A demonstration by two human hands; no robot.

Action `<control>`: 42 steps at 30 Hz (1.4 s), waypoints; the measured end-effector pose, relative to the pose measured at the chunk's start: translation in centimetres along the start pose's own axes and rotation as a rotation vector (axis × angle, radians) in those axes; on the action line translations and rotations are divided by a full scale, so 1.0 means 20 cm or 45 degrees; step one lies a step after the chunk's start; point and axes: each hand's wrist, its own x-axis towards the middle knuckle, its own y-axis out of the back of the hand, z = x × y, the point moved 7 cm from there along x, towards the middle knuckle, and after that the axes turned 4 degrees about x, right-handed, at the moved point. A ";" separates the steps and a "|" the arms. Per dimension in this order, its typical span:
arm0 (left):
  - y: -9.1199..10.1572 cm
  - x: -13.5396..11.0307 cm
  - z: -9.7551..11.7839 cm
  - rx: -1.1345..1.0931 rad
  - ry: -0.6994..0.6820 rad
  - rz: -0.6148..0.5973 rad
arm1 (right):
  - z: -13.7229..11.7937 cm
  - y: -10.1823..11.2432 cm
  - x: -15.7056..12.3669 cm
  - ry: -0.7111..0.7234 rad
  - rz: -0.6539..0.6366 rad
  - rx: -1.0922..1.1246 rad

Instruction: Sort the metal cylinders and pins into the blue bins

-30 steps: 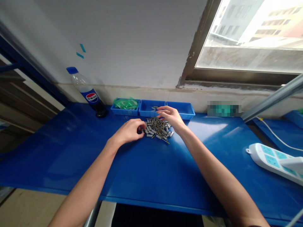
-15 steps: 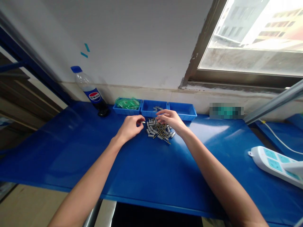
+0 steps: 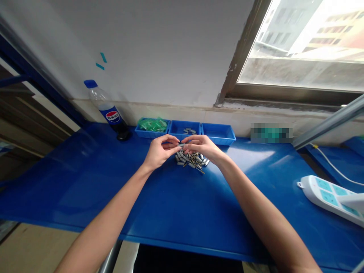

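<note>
My left hand [image 3: 159,152] is closed in a pinch on a small grey metal cylinder [image 3: 181,145]. Fingertip to fingertip with it, my right hand [image 3: 203,148] is also pinched; what sits between its fingers is hidden. Both hands hover over the far edge of a pile of loose parts [image 3: 194,161] on the blue table. Short grey cylinders and thin brass-and-dark rods make up that pile, partly covered by my fingers. Behind the hands, the middle blue bin [image 3: 178,129] contains several small grey pieces [image 3: 189,131].
Left of the middle bin stands a blue bin of green plastic [image 3: 153,124]; another blue bin [image 3: 218,132] is on the right. A cola bottle [image 3: 112,113] stands at the back left. A white power strip [image 3: 327,195] lies at the right.
My left hand has moved right and my right hand slightly, so their fingertips now meet above the pile. The grey cylinder in the left pinch has come up to the right fingers.
</note>
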 end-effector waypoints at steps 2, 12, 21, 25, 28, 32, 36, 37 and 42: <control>-0.02 0.00 0.00 -0.018 0.006 -0.032 | 0.00 0.01 0.00 0.010 0.017 -0.029; -0.07 -0.04 0.06 0.775 -0.374 -0.311 | -0.03 0.17 0.03 0.194 0.438 -0.177; -0.07 -0.04 0.00 0.981 -0.425 -0.412 | -0.05 0.18 0.01 0.156 0.488 -0.138; -0.04 -0.03 0.01 0.946 -0.430 -0.417 | -0.06 0.17 0.01 0.136 0.484 -0.139; -0.03 -0.03 0.01 0.899 -0.381 -0.407 | -0.05 0.16 0.01 0.127 0.467 -0.132; -0.02 -0.03 0.01 0.893 -0.339 -0.402 | -0.05 0.16 0.02 0.121 0.444 -0.148; -0.01 -0.03 0.02 0.915 -0.300 -0.433 | -0.04 0.16 0.02 0.121 0.427 -0.157; -0.01 -0.03 0.03 0.915 -0.292 -0.438 | -0.04 0.16 0.02 0.119 0.421 -0.155; 0.00 -0.03 0.04 0.881 -0.256 -0.440 | -0.04 0.15 0.02 0.106 0.413 -0.165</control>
